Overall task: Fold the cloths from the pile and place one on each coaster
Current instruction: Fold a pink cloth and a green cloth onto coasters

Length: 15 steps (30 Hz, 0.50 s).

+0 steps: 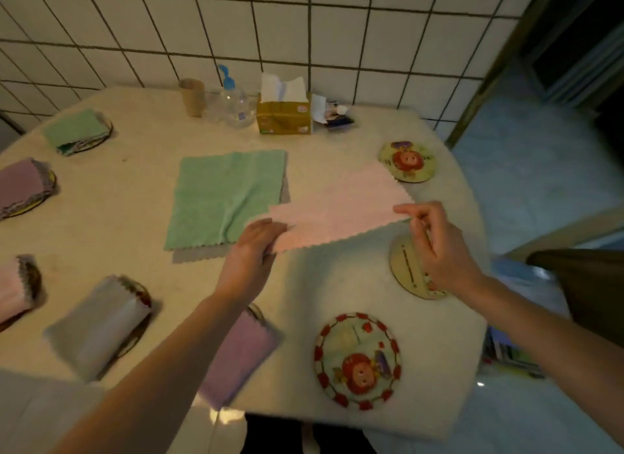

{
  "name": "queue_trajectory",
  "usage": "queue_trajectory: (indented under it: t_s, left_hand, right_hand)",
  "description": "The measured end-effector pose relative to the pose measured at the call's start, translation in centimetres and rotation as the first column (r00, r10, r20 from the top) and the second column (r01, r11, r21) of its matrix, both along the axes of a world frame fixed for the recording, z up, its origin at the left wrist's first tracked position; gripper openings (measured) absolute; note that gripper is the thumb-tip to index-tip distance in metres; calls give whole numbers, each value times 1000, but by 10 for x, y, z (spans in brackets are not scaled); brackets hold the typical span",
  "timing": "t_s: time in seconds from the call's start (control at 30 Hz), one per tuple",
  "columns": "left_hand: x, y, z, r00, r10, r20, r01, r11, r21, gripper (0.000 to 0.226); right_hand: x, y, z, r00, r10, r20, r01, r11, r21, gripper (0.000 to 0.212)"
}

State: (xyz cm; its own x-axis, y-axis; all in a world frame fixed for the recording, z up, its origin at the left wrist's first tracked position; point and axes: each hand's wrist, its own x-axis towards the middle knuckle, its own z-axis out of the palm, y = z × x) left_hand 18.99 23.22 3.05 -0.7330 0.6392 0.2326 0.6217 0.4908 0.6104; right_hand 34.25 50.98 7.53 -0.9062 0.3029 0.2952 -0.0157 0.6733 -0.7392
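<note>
A pink cloth [341,210] hangs stretched above the table, folded over. My left hand [253,247] grips its near left corner, and my right hand [435,237] pinches its right corner. Beneath and to the left lies the pile: a green cloth [223,197] spread flat on a grey cloth [192,256]. Three bare coasters show: one at the far right [407,161], one partly under my right hand [405,268], one near the front edge [358,360]. Folded cloths sit on coasters: green [76,129], purple [20,187], pink [11,290], grey [98,325], purple [241,355].
Along the tiled wall stand a brown cup [192,95], a clear pump bottle [233,99], a tissue box [283,114] and small items [332,114]. The round table's edge [472,217] curves at the right, with floor beyond. A dark chair back [587,284] stands at the right.
</note>
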Motion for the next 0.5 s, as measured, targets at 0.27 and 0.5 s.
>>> queue_trajectory:
  t_s: [0.27, 0.5]
  left_hand:
    - [127, -3, -77, 947, -187, 262, 262, 921, -290, 44]
    - [131, -12, -73, 940, -66, 333, 181, 927, -328, 44]
  right_hand:
    - [155, 18, -99, 809, 60, 585, -93, 995, 27, 40]
    - [171, 17, -121, 870, 73, 487, -132, 987, 87, 25]
